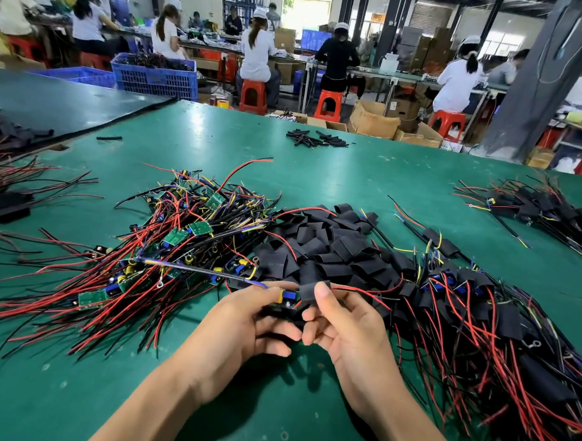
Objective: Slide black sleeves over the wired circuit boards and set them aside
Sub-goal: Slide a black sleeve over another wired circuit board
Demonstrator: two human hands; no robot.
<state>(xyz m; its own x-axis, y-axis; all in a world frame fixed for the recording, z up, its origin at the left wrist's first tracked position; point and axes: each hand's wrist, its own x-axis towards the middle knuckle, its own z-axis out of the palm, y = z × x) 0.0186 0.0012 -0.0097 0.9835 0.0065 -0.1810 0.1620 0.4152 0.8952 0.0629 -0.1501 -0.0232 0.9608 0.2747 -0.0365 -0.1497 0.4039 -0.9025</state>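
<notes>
**Sleeve meets board, both hands busy**

We see both hands just above the bench (357, 177), at the middle of its near edge. The left hand (237, 321) holds a wired circuit board (288, 296), its grip clamped on the board's left end with the fingers curled under. The right hand (346, 328) pinches a black sleeve (311, 291) between thumb and fingers, its grip clamped on it. The sleeve's left end touches the board's right end; we cannot tell how far it overlaps. The board's blue and yellow parts show bare between the 2 hands. A red wire runs out of the sleeve toward the right edge.

A bare board pile (189, 232) with red and black wires lies left of the hands. A loose sleeve heap (329, 245) sits just beyond them at bench centre. It touches a sleeved board heap (469, 308) toward the right edge. A 2nd sleeved bundle (546, 209) lies near the far right corner. Small black tubes (317, 140) lie by the far edge.
</notes>
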